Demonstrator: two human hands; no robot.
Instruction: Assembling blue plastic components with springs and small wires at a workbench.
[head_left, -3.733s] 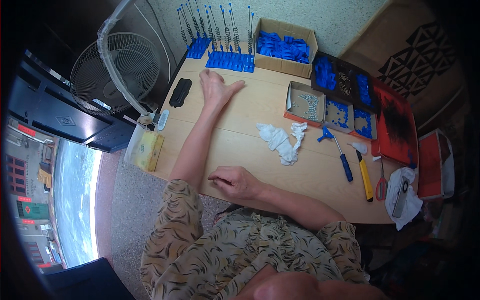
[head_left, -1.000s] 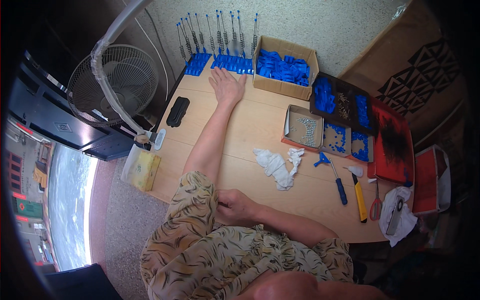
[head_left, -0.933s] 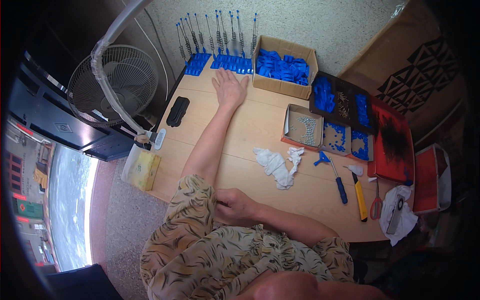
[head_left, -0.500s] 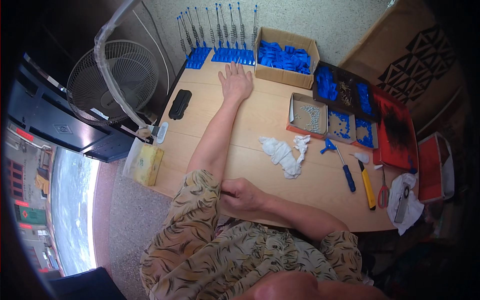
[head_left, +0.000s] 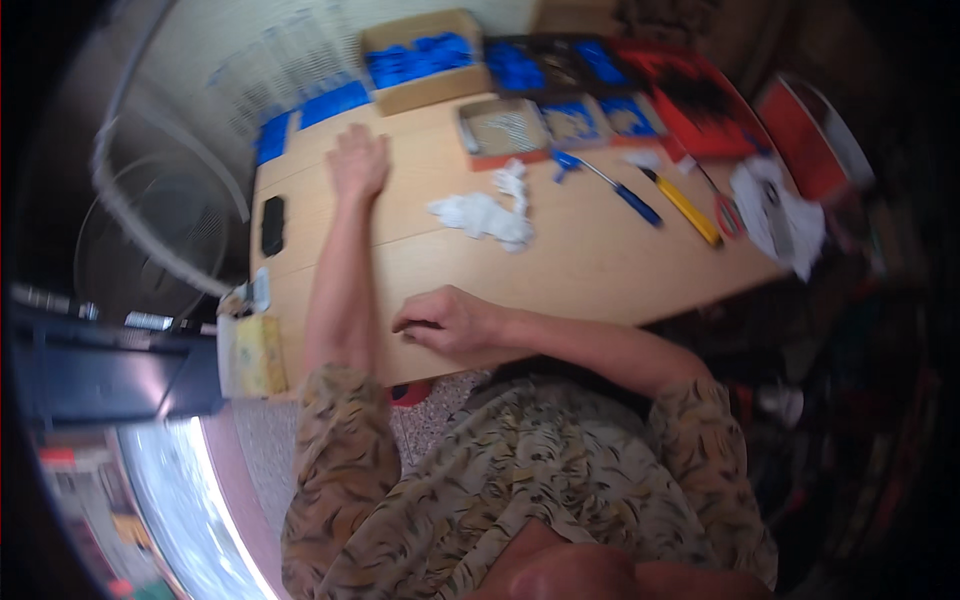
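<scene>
Reaching up the wooden table [head_left: 560,255], my left hand [head_left: 358,162] has its fingers spread and holds nothing. Its fingertips are just short of a blue block row [head_left: 333,103] with thin spring-wrapped rods standing in it, blurred against the wall. A smaller blue block group [head_left: 272,138] stands to the left. My right hand [head_left: 455,318] is curled closed over the table's near edge, beside my left forearm; whether anything is inside its fingers is hidden. A crumpled white tissue [head_left: 490,218] lies beyond it. Right of the left hand stands a cardboard box of blue pieces [head_left: 425,62].
Small boxes hold silver beads [head_left: 505,135] and blue bits [head_left: 570,122]. A blue-handled screwdriver [head_left: 635,203], yellow cutter [head_left: 690,212] and red-handled scissors [head_left: 727,215] lie at right, near a red tray [head_left: 715,140]. A black case [head_left: 272,225], yellow sponge [head_left: 259,355] and fan [head_left: 150,245] are at left.
The view has shifted and blurred, so the table sits higher and further left. My right hand has moved away from my left sleeve onto the table edge. My left hand stays spread near the blocks.
</scene>
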